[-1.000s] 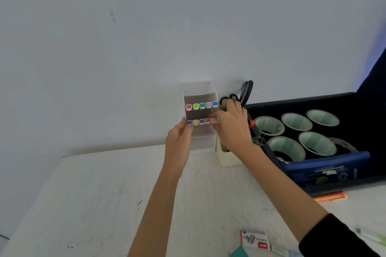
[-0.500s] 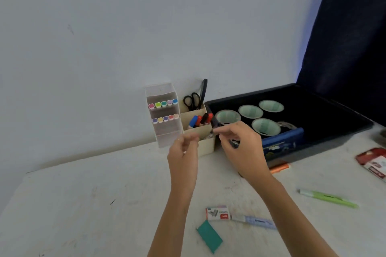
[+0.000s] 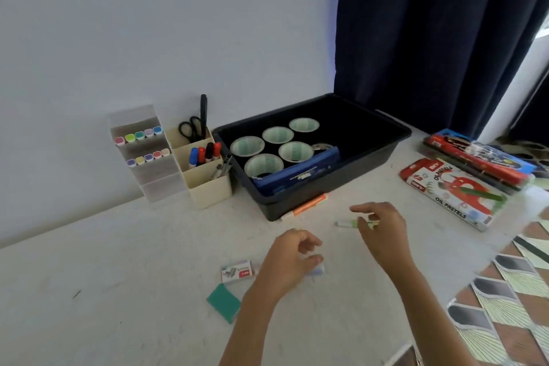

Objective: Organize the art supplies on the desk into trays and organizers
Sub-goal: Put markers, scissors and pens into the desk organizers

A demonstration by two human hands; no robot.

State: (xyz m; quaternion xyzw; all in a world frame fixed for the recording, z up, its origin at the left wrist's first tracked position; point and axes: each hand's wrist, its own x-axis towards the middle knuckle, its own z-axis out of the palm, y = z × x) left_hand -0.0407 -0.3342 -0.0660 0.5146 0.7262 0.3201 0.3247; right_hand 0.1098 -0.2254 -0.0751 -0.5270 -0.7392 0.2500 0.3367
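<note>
On the white desk [image 3: 118, 276], near the middle, a green marker [image 3: 346, 223] is pinched at its right part between the thumb and curled fingers of the right hand [image 3: 378, 230], whose index finger is raised above it. The left hand [image 3: 292, 258] is held just left of it and nearer, its fingers loosely curled over a pale blue pen [image 3: 319, 270] that is mostly hidden; whether the pen is touched cannot be told. A small staple box [image 3: 237, 272] and a teal pad [image 3: 224, 301] are seen to the left of that hand. Farther off, a black tray [image 3: 386, 154] is loaded with tape rolls [image 3: 248, 146], and an orange marker [image 3: 309, 205] lies against its near wall. A cream organizer [image 3: 209, 189] and a clear marker stand [image 3: 154, 178] are set to the tray's left.
</note>
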